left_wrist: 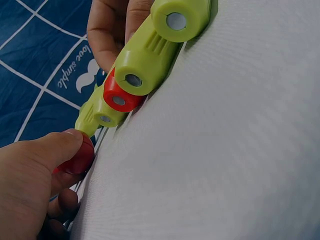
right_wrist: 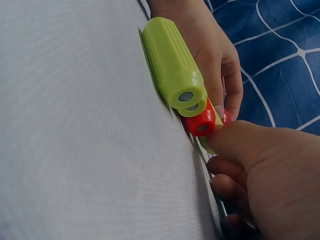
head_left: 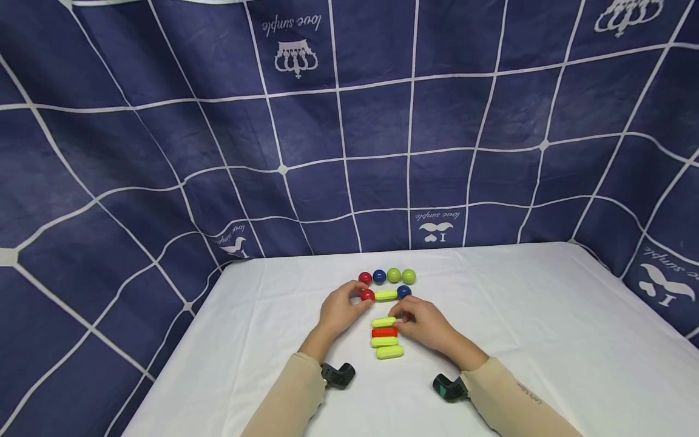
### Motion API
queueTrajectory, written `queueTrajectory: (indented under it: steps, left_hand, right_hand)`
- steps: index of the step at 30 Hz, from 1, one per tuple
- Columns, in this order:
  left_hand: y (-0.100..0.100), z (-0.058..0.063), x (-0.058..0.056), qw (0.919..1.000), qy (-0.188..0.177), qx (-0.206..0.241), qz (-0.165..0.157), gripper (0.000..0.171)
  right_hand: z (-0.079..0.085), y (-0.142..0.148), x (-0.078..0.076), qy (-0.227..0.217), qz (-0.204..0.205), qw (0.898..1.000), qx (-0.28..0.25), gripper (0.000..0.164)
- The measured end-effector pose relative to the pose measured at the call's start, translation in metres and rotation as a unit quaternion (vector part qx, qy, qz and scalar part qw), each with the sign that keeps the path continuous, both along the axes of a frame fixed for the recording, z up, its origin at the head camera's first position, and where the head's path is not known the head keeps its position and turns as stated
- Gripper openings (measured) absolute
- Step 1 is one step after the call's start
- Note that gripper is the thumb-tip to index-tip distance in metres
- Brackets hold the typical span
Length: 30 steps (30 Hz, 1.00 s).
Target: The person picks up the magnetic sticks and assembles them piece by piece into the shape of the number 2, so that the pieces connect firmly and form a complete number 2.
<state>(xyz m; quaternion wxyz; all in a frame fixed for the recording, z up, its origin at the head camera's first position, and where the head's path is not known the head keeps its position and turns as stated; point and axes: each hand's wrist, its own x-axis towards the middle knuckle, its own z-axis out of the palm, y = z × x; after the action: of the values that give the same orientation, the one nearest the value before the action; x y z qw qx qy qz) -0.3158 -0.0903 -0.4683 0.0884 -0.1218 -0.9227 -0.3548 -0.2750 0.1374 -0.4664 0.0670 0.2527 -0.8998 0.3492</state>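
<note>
My left hand [head_left: 340, 311] pinches a red ball [head_left: 368, 295] between thumb and fingers. That ball sits at the left end of a yellow-green rod [head_left: 386, 295], with a blue ball [head_left: 403, 292] at its right end. Nearer to me, my right hand [head_left: 428, 325] pinches the right end of another yellow-green rod [head_left: 383, 322]. Just below it lies a red rod [head_left: 384, 332], then two more yellow-green rods, the nearest one [head_left: 390, 352] turned slightly. Silvery discs show in the rod ends in the left wrist view, where the left thumb [left_wrist: 60, 147] presses the red ball.
Behind the joined piece, a row holds a red ball [head_left: 364, 278], a blue ball [head_left: 379, 277] and two green balls [head_left: 394, 275]. Everything lies on a white cloth [head_left: 262, 340]. A dark blue curtain with white lines [head_left: 377, 121] hangs around the table's back and sides.
</note>
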Motion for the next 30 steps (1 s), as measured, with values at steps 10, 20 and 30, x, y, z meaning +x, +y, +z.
queueTrajectory:
  steps: [10, 20, 30]
  left_hand:
    - [-0.001, -0.002, 0.000, 1.0000, 0.002, 0.004, 0.001, 0.034]
    - [-0.001, 0.000, -0.001, 1.0000, 0.004, -0.003, 0.006, 0.035]
    - [0.000, -0.001, 0.000, 1.0000, -0.004, -0.001, 0.005, 0.033]
  right_hand:
    - [0.005, 0.003, 0.002, -0.016, -0.013, 0.999, -0.046, 0.021]
    - [0.003, 0.020, 0.002, 0.008, -0.037, 0.996, -0.078, 0.025]
    - [-0.001, 0.030, 0.002, 0.026, -0.101, 0.990, -0.090, 0.025]
